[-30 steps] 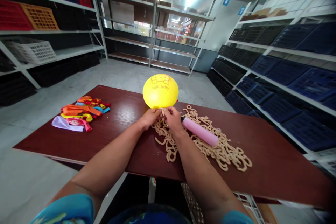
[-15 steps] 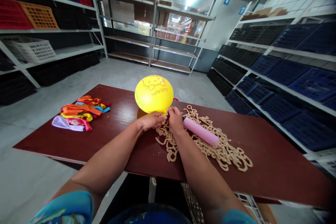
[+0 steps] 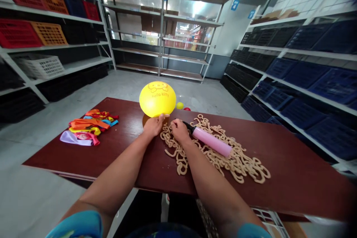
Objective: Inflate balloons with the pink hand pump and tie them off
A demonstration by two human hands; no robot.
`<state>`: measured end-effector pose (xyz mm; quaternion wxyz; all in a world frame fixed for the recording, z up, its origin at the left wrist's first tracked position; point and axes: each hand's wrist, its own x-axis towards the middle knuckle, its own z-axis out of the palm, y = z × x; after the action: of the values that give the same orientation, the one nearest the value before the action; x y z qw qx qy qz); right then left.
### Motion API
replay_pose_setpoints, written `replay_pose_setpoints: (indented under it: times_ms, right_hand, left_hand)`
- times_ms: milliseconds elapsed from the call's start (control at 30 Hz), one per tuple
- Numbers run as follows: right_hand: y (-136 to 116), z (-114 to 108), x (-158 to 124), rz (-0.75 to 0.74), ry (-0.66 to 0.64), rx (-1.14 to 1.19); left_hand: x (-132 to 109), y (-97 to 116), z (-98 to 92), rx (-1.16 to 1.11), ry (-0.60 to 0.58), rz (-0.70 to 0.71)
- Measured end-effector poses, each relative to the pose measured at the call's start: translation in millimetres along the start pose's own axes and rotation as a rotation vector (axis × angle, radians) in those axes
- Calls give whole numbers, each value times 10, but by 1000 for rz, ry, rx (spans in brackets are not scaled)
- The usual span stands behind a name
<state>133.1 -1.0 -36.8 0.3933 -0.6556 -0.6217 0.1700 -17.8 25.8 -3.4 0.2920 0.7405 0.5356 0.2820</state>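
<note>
An inflated yellow balloon (image 3: 157,100) printed with "hello kitty" stands above the table, its neck end pinched in my left hand (image 3: 153,125). Just to the right, my right hand (image 3: 180,131) is closed with its fingers curled in; whatever it holds, if anything, is hidden. That hand lies over the left part of a heap of curly beige cord-like pieces (image 3: 248,167). A pink balloon pump (image 3: 213,142) with a black end rests on the heap, the black end beside my right hand.
Uninflated balloons in several colours (image 3: 89,124) are piled on the left of the dark red table (image 3: 117,160). Beyond its far edge, a small yellow-green balloon (image 3: 180,105) and a red one (image 3: 187,109) show. Racks with crates (image 3: 50,33) line both sides.
My hands have moved apart: the left went slightly left with the balloon, and the right drew back from its neck toward the pump's black end. The view has tilted up a little.
</note>
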Motion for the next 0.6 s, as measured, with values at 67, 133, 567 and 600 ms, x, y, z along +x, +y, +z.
replay_pose_setpoints:
  times_ms: [67, 133, 567, 600]
  right_hand:
    - [-18, 15, -25, -52, -75, -113]
    - [-41, 29, -49, -82, -105, -186]
    - [-148, 27, -111, -151, -121, -334]
    - [-145, 28, -110, -148, -127, -328]
  left_hand:
    - [29, -43, -44, 165, 71, -98]
    - [48, -70, -56, 266, 134, -149]
    - [582, 45, 182, 379, 137, -205]
    - [653, 65, 193, 360, 117, -217]
